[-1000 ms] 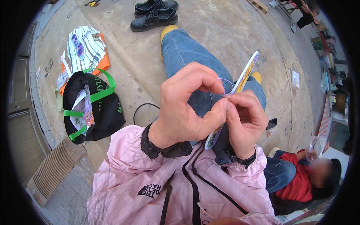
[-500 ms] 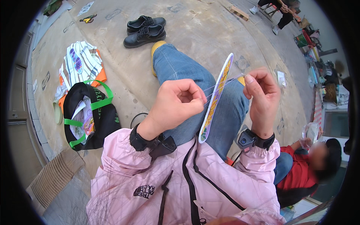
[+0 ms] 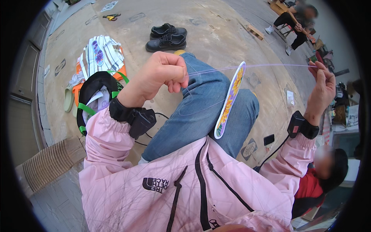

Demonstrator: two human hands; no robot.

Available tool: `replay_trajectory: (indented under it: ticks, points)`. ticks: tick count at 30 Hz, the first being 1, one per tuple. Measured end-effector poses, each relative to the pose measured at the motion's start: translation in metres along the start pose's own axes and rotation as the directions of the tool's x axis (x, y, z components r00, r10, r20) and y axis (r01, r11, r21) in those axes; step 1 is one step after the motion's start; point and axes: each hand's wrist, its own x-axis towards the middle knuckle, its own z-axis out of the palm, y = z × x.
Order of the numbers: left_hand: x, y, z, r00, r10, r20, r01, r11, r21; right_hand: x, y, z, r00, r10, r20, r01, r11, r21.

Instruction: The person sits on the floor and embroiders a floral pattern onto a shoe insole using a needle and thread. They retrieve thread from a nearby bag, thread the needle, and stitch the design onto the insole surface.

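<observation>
Pale purple thread [image 3: 274, 65] stretches almost straight between my raised hands, passing the upper end of an embroidered insole [image 3: 230, 101]. The insole has yellow flowers on purple with a white border, and is tilted steeply between my jeans-covered legs [image 3: 201, 96]. My left hand [image 3: 162, 73] is closed on the thread at the left. Out to the right, my right hand [image 3: 322, 83] pinches the thread's other end; whether a needle is there is too small to tell. A slack loop of thread hangs over my left thigh.
A black bag [image 3: 96, 92] with green handles stands left, beside striped cloth [image 3: 106, 62] bearing another insole [image 3: 97, 53]. Black shoes [image 3: 167, 38], scissors [image 3: 111, 17] and a phone [image 3: 269, 139] lie on the floor. One person [image 3: 320, 185] sits close right, another [image 3: 299, 25] farther back.
My right hand has moved far out to the right, drawing the thread long. My left hand has moved up and left, and the insole sits slightly more to the right in view.
</observation>
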Motion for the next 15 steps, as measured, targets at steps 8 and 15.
replay_trajectory:
  ticks: [8, 15]
  points:
    - [-0.022, 0.025, -0.047, 0.978, 0.109, -0.181, -0.085, 0.987, 0.136, 0.041, 0.034, -0.081, 0.996, -0.069, -0.061, 0.063, 0.993, -0.096]
    - [-0.041, 0.03, -0.087, 0.931, 0.195, -0.307, -0.146, 0.974, 0.176, 0.051, 0.068, -0.122, 0.992, -0.077, -0.105, 0.063, 0.99, -0.126]
